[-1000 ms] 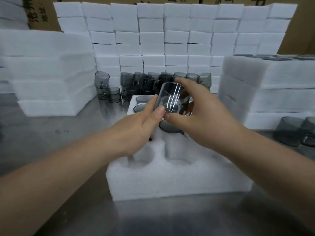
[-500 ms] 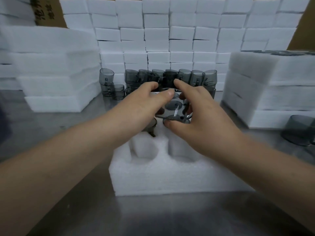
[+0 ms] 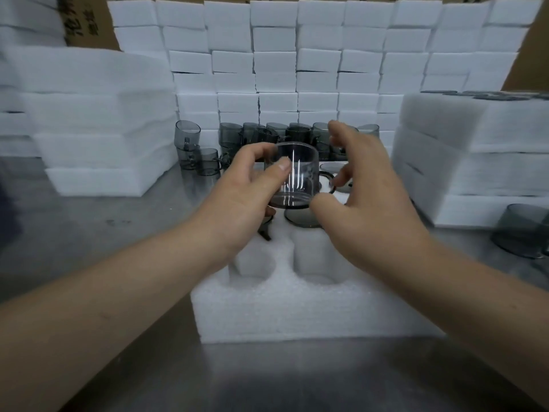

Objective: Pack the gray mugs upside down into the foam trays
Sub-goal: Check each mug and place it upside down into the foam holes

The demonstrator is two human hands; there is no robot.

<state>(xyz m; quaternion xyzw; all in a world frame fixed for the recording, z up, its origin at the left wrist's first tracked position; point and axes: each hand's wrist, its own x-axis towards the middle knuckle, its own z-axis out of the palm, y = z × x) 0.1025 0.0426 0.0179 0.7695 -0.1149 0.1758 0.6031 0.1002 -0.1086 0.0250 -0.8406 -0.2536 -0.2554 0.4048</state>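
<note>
A translucent gray mug [image 3: 297, 176] hangs just above the far half of the white foam tray [image 3: 297, 310]. My left hand [image 3: 237, 200] grips it, thumb on the near wall and index finger curled over the far side. My right hand [image 3: 365, 203] is beside it with fingers spread and off the glass; only the thumb tip touches the mug's lower rim. Gray mugs sit base-up in the tray's farther pockets, one [image 3: 300, 220] under the held mug, another [image 3: 334, 169] behind it. The two near pockets [image 3: 255, 263] hold nothing.
Several loose gray mugs [image 3: 237, 141] stand in a row behind the tray, and another mug [image 3: 520, 233] sits at the right edge. Stacks of foam trays rise at left [image 3: 104, 129] and right [image 3: 475, 144]; a wall of foam blocks [image 3: 297, 60] closes the back. The table [image 3: 118, 233] is steel.
Both hands were turning the mug over the tray. Now the right hand's fingers have come off and spread, and the left hand alone grips the mug.
</note>
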